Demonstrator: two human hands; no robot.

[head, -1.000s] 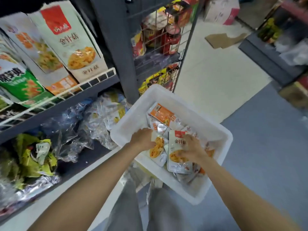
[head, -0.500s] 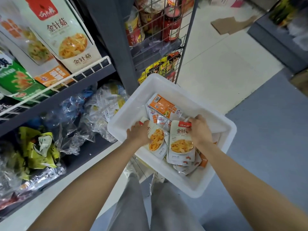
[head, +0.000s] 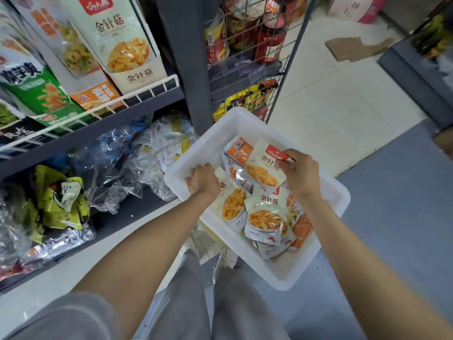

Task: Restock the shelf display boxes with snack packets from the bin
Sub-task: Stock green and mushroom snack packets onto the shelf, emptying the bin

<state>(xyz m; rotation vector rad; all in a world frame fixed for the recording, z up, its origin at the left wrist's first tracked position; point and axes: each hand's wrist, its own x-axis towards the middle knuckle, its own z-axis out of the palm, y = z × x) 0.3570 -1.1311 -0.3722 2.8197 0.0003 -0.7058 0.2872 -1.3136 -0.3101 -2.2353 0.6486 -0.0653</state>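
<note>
A white plastic bin (head: 247, 121) sits in front of me with several white and orange snack packets inside. My right hand (head: 300, 174) pinches the red top edge of one white packet (head: 266, 168) and holds it raised over the pile. My left hand (head: 202, 180) grips the top of another white packet (head: 231, 204) near the bin's left wall. Up on the left shelf stands a tall display box (head: 122, 42) printed with the same picture as the packets.
A white wire rail (head: 137, 95) fronts the upper shelf with green and orange display boxes (head: 41, 92). Clear bags of packets (head: 157, 153) fill the lower shelf. A wire rack with red jars (head: 269, 38) stands behind the bin. My grey-trousered legs are below.
My right hand has lifted a white packet up and toward the bin's far side. My left hand has closed round a second packet's top. The camera has tilted up toward the shelf.
</note>
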